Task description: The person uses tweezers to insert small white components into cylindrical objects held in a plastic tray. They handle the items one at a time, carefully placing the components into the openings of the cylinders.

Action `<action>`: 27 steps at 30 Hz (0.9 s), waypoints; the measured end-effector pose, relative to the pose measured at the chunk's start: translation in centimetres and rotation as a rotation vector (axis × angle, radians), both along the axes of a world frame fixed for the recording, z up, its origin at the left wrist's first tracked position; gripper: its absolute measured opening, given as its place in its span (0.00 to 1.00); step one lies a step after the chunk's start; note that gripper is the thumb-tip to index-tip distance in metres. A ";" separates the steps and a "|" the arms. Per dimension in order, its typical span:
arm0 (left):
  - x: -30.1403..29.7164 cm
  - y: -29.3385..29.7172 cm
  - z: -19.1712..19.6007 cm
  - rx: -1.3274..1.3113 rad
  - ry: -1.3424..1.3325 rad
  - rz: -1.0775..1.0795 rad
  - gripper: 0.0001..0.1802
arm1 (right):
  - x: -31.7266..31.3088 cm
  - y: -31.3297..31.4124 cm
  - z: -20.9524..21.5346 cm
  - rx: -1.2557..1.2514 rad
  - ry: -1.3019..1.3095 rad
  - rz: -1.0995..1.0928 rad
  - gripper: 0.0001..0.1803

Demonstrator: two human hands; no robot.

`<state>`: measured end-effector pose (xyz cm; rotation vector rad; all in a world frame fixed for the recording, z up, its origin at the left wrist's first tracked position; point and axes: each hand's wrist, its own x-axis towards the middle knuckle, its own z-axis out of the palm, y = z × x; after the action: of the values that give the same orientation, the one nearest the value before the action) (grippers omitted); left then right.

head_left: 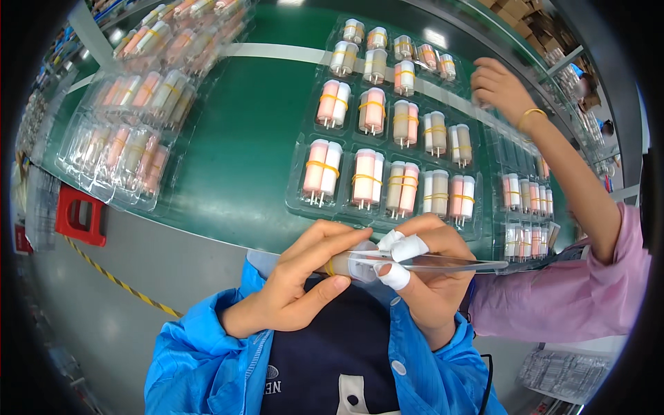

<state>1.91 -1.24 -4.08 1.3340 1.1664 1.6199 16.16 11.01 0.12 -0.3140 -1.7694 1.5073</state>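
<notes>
My left hand point(308, 277) is closed around a banded bundle of tubes point(340, 265); one grey tube and a yellow rubber band show between its fingers. The bundle lies sideways, its pale end toward my right hand. My right hand point(432, 266), with white tape on thumb and forefinger, pinches a long, thin, shiny tool that looks like tweezers point(477, 265). Its tip is at the bundle's pale end; the exact contact is hidden by the taped fingers. Just beyond my hands sits a clear plastic tray point(294, 200) of pink, white and grey tube bundles point(321, 169).
More filled trays point(114, 155) are stacked at the left of the green table point(228, 152). A co-worker's hand point(499, 86) reaches in from the right, above other trays point(526, 194). A red stool point(81, 214) stands on the floor at left.
</notes>
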 end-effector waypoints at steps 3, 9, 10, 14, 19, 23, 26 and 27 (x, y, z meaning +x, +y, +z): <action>-0.2 -0.1 -0.1 0.014 0.010 0.020 0.26 | -0.2 -0.5 -0.3 -0.190 0.099 -0.003 0.12; -0.3 -0.1 -0.1 0.037 -0.037 0.047 0.25 | 0.1 -0.2 -0.7 -0.127 0.049 0.001 0.13; -0.3 -0.1 -0.2 0.037 -0.046 0.052 0.25 | 0.0 -0.2 -0.6 -0.109 0.044 0.000 0.13; -0.4 -0.1 -0.4 0.050 -0.059 0.065 0.25 | 0.0 -0.3 -0.2 -0.028 0.010 -0.012 0.13; -0.5 -0.2 0.0 0.051 -0.047 0.058 0.25 | -0.2 -0.5 0.1 -0.053 0.059 0.011 0.11; -0.7 -0.3 0.0 0.057 0.008 0.050 0.25 | -0.4 -0.5 0.1 0.007 0.074 0.016 0.11; -0.3 -0.3 -0.1 0.041 -0.028 0.043 0.25 | -0.3 -0.4 -0.1 -0.007 0.055 0.004 0.11; -0.3 -0.3 -0.1 0.046 -0.023 0.044 0.25 | -0.3 -0.4 -0.1 -0.006 0.054 0.008 0.10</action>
<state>1.57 -1.49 -4.20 1.3234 1.1585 1.6989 15.90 10.66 -0.01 -0.2668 -1.7261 1.5130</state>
